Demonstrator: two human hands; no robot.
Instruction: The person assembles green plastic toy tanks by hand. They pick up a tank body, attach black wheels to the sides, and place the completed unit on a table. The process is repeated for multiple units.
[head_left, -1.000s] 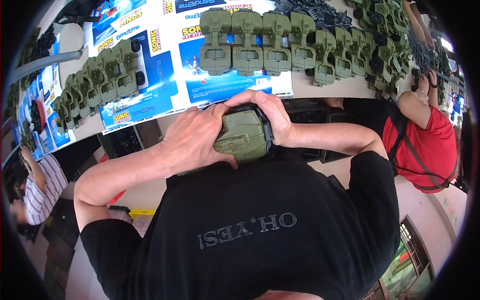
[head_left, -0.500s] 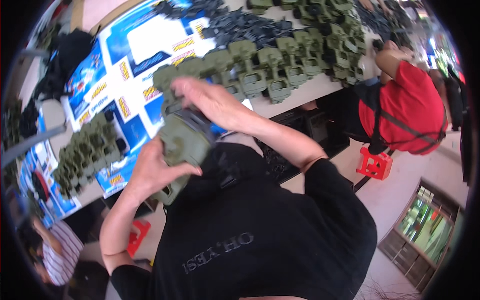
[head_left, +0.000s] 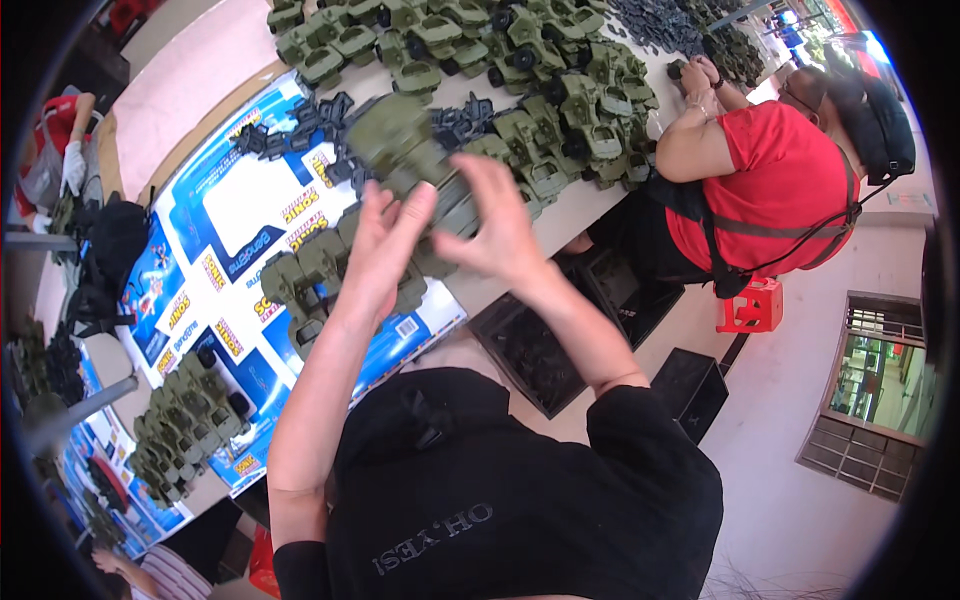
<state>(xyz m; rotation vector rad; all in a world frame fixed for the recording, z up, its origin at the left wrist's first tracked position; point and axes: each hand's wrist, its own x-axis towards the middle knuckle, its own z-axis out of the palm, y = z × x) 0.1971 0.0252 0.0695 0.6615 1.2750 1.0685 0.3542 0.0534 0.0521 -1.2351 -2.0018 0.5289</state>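
Observation:
In front of me, above the table edge, an olive-green toy vehicle (head_left: 390, 138) is smeared by motion. My left hand (head_left: 385, 240) is closed at its lower end, the thumb pointing up along it. Just right of it, my right hand (head_left: 500, 225) has its thumb and fingers spread apart, close to the toy's side; whether it touches is blurred. Below and left of the hands stands a row of similar green toy vehicles (head_left: 300, 275) on printed blue-and-white sheets (head_left: 235, 205). Dark plastic parts (head_left: 300, 125) lie loose behind the held toy.
More green vehicles (head_left: 600, 120) crowd the table at the back and right; another row (head_left: 190, 415) stands at left. Black crates (head_left: 530, 355) sit below the table edge. A person in red (head_left: 770, 190) works at right, by a red stool (head_left: 752, 305).
The toy has risen away from my body toward the table's far side. My left hand has moved right and up with it; the right hand has shifted right. The view has turned.

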